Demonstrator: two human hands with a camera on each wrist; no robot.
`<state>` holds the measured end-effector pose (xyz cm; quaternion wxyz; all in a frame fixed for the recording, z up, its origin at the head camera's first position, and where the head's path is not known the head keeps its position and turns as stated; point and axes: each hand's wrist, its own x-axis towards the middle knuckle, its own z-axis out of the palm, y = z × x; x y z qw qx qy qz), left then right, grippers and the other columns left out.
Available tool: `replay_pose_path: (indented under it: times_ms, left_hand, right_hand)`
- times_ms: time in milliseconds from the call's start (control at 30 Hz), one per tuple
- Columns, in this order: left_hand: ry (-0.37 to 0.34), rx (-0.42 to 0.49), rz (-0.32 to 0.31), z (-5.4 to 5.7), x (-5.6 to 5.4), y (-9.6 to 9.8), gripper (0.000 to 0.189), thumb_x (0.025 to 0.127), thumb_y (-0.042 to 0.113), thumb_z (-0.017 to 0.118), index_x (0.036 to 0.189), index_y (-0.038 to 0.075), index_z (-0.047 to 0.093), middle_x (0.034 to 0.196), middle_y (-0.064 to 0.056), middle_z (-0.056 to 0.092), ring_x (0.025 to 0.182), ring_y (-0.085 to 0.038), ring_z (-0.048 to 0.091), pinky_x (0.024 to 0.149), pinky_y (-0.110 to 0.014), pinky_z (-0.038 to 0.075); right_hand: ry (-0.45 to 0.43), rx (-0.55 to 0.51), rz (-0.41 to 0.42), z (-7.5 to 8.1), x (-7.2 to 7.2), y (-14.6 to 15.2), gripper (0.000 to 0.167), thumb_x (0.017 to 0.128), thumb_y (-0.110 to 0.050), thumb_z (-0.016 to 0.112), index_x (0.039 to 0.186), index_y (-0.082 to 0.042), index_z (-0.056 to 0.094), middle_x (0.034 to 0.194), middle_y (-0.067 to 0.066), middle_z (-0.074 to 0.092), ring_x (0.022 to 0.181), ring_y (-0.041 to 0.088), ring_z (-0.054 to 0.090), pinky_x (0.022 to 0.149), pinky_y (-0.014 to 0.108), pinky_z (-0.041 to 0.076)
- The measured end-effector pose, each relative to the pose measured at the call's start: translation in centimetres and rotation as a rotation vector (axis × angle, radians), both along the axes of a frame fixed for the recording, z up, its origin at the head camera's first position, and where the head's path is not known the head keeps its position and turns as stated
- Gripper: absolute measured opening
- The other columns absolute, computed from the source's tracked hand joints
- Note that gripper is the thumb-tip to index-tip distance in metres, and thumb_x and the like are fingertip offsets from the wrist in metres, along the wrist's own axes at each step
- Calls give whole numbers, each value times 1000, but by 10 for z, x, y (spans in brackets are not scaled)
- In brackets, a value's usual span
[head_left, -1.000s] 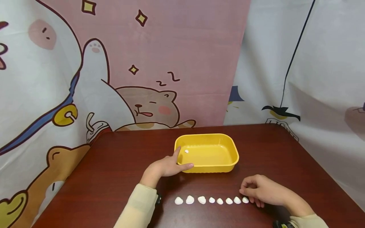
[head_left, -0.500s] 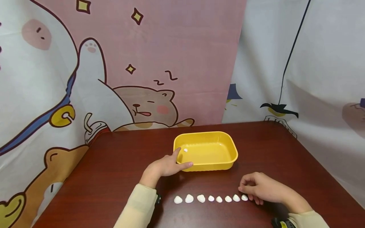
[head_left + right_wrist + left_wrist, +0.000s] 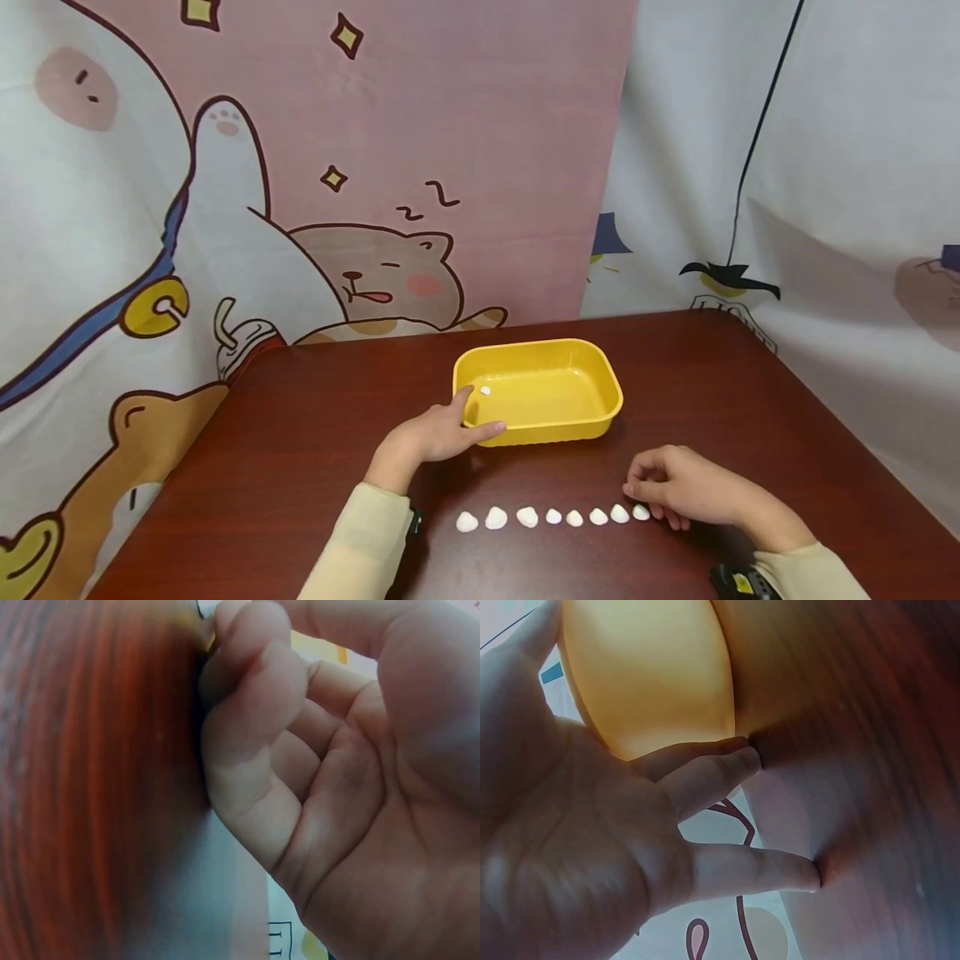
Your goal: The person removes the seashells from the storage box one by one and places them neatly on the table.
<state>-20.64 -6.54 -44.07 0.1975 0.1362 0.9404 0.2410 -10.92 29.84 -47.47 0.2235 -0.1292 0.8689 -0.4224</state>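
My left hand rests at the left end of a yellow plastic tray, thumb on the front rim and a finger over the left rim. In the left wrist view its other fingers stretch straight to the tabletop beside the tray. One small white piece lies inside the tray. Several white seashells form a row in front of it. My right hand rests on the table at the row's right end, fingers loosely curled, next to the last shell. No held thing shows in it.
The dark reddish-brown table spreads around the tray and shells. Behind it hangs a cloth printed with cartoon animals, and pale cloth hangs on the right.
The head view has shifted slightly, so everything sits a little higher and further left in it. Both hands, the tray and the shells keep their places.
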Motion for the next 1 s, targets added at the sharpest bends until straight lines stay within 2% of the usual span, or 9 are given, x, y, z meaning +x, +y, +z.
replay_pose_path:
  times_ms: [167,767,1000]
  left_hand:
    - [2,0,1,-1,0,0,109,90,82,58,170,18,22,145,-22,62,127,-34,65,111,-59,49]
    - [13,10,-1,-7,-2,3,107,92,82,56,170,17,23,153,-23,57,138,-37,60,115,-60,46]
    - [29,7,-12,-5,-5,6,105,93,82,55,170,18,24,149,-20,60,131,-33,62,113,-56,48]
  right_hand:
    - [6,5,0,1,0,-2,18,104,-28,70,93,-13,71,69,1,64,51,11,56,46,25,48]
    - [22,30,10,0,-1,-4,19,103,-29,70,92,-15,71,68,-1,63,50,12,55,45,27,48]
    - [41,65,5,2,-3,-4,18,103,-30,71,91,-16,70,68,-1,62,49,12,55,46,28,48]
